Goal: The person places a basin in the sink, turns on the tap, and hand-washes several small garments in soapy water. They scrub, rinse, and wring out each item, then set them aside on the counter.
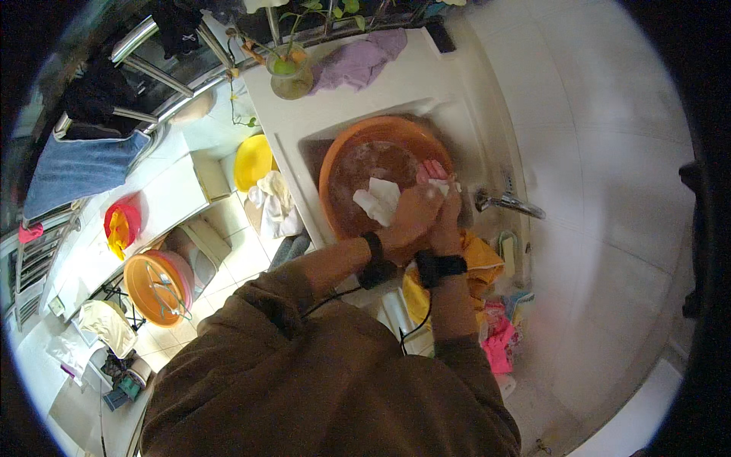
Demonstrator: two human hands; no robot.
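Both my hands meet over the right side of an orange plastic basin [330, 145] that sits in a white sink. My left hand [416, 207] is closed on white wet cloth [378, 200], whose loose part hangs out to its left over the water. My right hand [450, 207] presses against the left, its reddened fingers curled around a bunched white end of cloth [445, 185]. Whether both white parts are one piece is hidden by the hands. Cloudy, slightly foamy water [365, 163] lies in the basin.
A chrome faucet [508, 203] juts from the wall at right. Yellow-orange cloth [477, 257] and pink cloth [498, 343] lie near my right forearm. Beyond the basin are a plant jar [288, 77] and a purple cloth [365, 60]. Stacked basins [140, 297] stand at left.
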